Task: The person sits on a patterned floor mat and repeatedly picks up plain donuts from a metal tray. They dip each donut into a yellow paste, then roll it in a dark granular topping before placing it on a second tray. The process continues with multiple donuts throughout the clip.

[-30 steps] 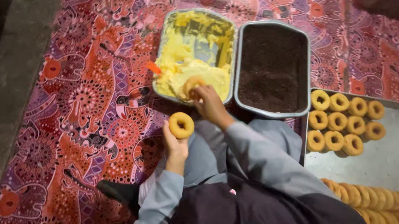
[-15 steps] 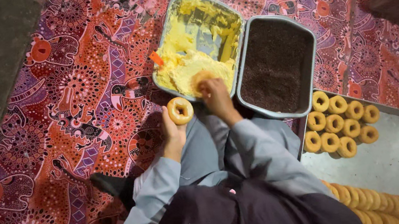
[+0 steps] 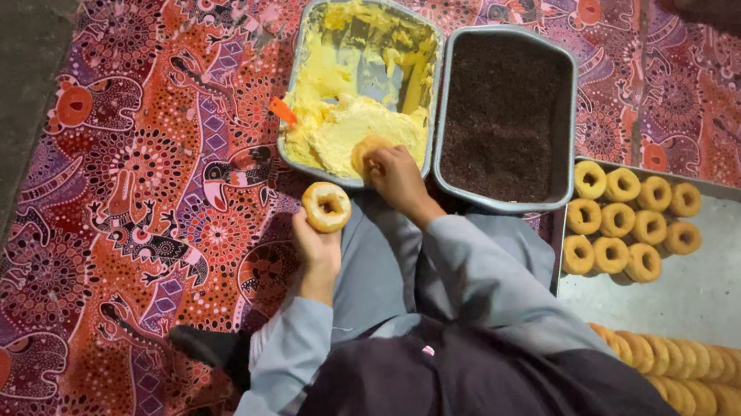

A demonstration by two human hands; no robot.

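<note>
At upper centre of the frame, the tray of yellow cream (image 3: 345, 96) has a doughnut half (image 3: 369, 152) pressed into it, the right hand (image 3: 398, 180) fingers pinching it: seemingly the coating step. Just left, the left hand (image 3: 316, 245) fingers grip a pale, ring-shaped doughnut (image 3: 327, 206), cream side up.

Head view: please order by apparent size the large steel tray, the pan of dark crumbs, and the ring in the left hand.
1. Large steel tray, partly cut off by the frame.
2. Pan of dark crumbs.
3. Ring in the left hand, clearly smallest.
</note>
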